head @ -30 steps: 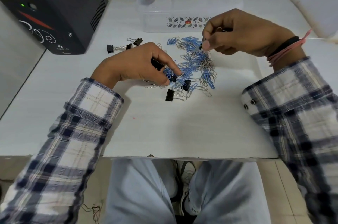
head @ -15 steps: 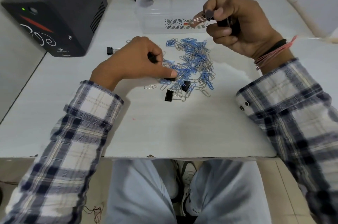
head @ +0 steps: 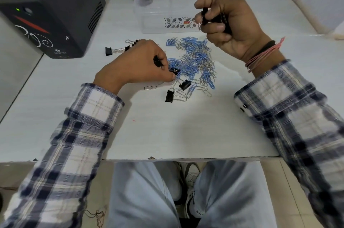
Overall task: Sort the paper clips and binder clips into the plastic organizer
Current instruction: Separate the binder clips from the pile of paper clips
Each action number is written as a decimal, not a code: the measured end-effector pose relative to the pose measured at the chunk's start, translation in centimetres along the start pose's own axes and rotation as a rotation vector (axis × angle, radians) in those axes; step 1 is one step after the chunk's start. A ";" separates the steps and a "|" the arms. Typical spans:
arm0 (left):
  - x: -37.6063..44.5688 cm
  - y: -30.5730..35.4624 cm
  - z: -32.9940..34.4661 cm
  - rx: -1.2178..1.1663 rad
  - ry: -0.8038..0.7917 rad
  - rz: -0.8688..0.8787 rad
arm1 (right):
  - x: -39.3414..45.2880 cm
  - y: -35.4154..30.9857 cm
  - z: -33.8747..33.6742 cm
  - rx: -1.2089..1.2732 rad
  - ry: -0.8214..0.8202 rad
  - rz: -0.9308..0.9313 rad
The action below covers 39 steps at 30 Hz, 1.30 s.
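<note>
Head view: I see my left hand (head: 137,63) at nine o'clock of the paper clips (head: 193,63), fingers pinched on a black binder clip (head: 174,71). My right hand (head: 229,22), at one o'clock, curls around another binder clip (head: 204,15) beside the plastic organizer (head: 167,11).

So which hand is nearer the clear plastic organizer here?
Right. The right hand, closed on binder clips, is raised at the near right corner of the organizer. The left hand is down at the paper clip pile, nearer the person.
</note>
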<state>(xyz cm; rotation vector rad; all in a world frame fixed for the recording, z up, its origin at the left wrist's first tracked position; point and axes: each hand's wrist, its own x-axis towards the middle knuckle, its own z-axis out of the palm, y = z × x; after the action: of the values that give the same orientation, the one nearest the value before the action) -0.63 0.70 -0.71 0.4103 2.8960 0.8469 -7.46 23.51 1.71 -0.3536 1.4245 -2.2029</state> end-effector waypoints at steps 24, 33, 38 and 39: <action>0.7 1.3 1.9 0.050 0.178 -0.050 | 0.6 2.7 -0.3 -1.172 -0.035 -0.015; 0.5 0.9 1.1 0.018 0.353 0.002 | 0.3 1.9 -0.6 -1.104 0.075 -0.056; 0.5 0.4 1.1 -0.003 0.453 0.070 | 0.1 1.7 -0.4 -0.971 0.075 -0.035; 0.5 0.4 1.1 -0.001 0.464 0.082 | 0.1 1.8 -0.3 -0.917 0.056 -0.006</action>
<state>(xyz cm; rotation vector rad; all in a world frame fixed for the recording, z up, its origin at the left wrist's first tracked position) -0.86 1.79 -1.44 0.3769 3.3163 1.0836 -7.21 23.05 -0.06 -0.5881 2.3935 -1.4299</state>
